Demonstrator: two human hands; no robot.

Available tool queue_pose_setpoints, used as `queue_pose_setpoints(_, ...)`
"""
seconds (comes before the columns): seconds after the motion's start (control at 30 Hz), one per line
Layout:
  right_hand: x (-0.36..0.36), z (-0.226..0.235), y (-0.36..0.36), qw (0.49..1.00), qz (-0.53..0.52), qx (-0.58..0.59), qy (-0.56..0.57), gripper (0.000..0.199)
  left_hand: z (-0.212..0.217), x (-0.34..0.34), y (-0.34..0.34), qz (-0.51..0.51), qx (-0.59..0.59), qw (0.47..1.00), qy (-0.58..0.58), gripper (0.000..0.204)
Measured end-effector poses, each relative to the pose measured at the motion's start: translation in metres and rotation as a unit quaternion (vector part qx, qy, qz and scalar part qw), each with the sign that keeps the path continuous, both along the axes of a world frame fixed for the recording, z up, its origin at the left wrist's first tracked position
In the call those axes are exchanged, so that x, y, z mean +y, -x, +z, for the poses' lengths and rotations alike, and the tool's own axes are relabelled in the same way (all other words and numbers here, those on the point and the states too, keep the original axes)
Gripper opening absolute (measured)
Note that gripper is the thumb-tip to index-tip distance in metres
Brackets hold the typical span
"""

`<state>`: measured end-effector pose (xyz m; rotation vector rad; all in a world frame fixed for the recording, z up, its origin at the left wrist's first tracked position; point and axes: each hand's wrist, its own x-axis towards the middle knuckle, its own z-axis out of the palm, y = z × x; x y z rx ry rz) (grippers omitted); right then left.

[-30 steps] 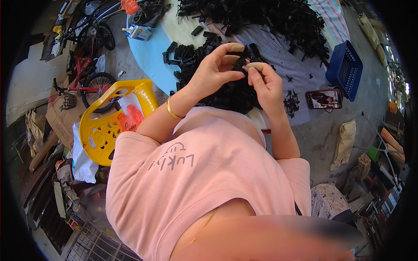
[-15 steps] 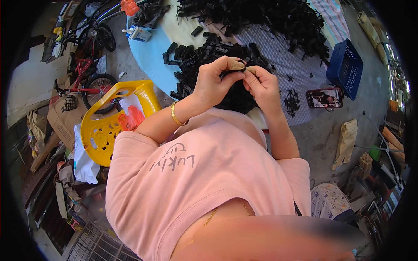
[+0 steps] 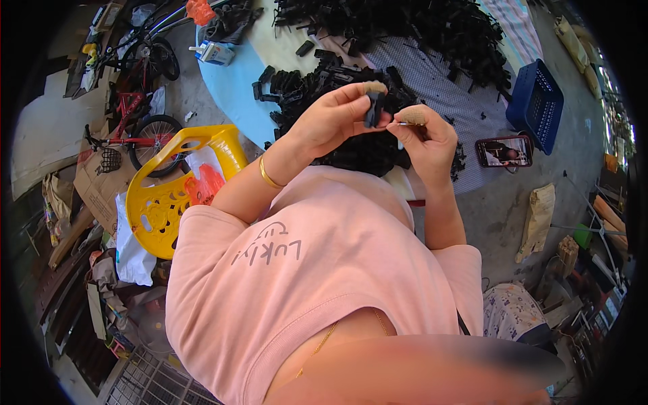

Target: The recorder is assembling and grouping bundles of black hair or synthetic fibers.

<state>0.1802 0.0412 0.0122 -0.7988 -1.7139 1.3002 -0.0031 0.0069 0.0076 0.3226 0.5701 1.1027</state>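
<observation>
My left hand [image 3: 332, 120], with tan tape round a fingertip, pinches a small black plastic piece [image 3: 372, 111] held upright between thumb and fingers. Just to its right, my right hand [image 3: 430, 143] is closed in a pinch, its index finger also taped. From that pinch a small thin sliver [image 3: 402, 123] with a pale glint sticks out toward the black piece; its kind is too small to make out. Below and behind both hands lies a heap of similar black plastic pieces [image 3: 307, 91] on the table.
A larger pile of black parts [image 3: 398, 30] covers the table's far side. At right are a phone [image 3: 504, 152] with a lit screen and a blue basket [image 3: 536, 108]. A yellow chair [image 3: 152, 219], a red bicycle [image 3: 128, 128] and a drink carton [image 3: 214, 52] are at left.
My hands were together at the black piece and have come apart. The left hand has turned, bringing the black piece into plain view, and the right has shifted slightly right and down.
</observation>
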Motion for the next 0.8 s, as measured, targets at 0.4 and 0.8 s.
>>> queue_pose_setpoints(0.4, 0.001, -0.01, 0.009, 0.978, 0.007, -0.002, 0.208, 0.015, 0.009, -0.011, -0.01, -0.022, 0.324, 0.93, -0.174, 0.042)
queue_pose_setpoints(0.8, -0.002, -0.001, 0.009, 0.963, 0.051, -0.001, 0.266, 0.017, 0.005, -0.01, -0.016, 0.077, 0.361, 0.915, -0.16, 0.026)
